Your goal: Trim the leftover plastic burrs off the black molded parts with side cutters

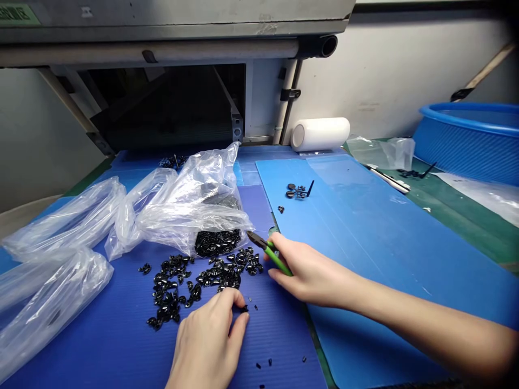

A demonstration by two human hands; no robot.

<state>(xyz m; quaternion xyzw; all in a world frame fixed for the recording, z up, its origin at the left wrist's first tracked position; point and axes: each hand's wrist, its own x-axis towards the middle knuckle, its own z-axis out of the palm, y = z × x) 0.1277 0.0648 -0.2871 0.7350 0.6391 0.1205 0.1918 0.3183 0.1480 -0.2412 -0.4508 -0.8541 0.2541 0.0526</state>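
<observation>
Here, over the blue worktop (101, 346), the right fingers (287, 246) grasp green-handled cutters (278, 263), and the left fingers (238, 329) pinch a small black part (244, 308) near black pieces (167, 289); the green label's (19, 15) characters are unreadable

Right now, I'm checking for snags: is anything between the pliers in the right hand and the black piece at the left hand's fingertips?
Yes: some loose black pieces lie on the blue sheet between the tips of the pliers and the black piece at the left hand. They lie low, so the pliers could probably pass over.
</observation>
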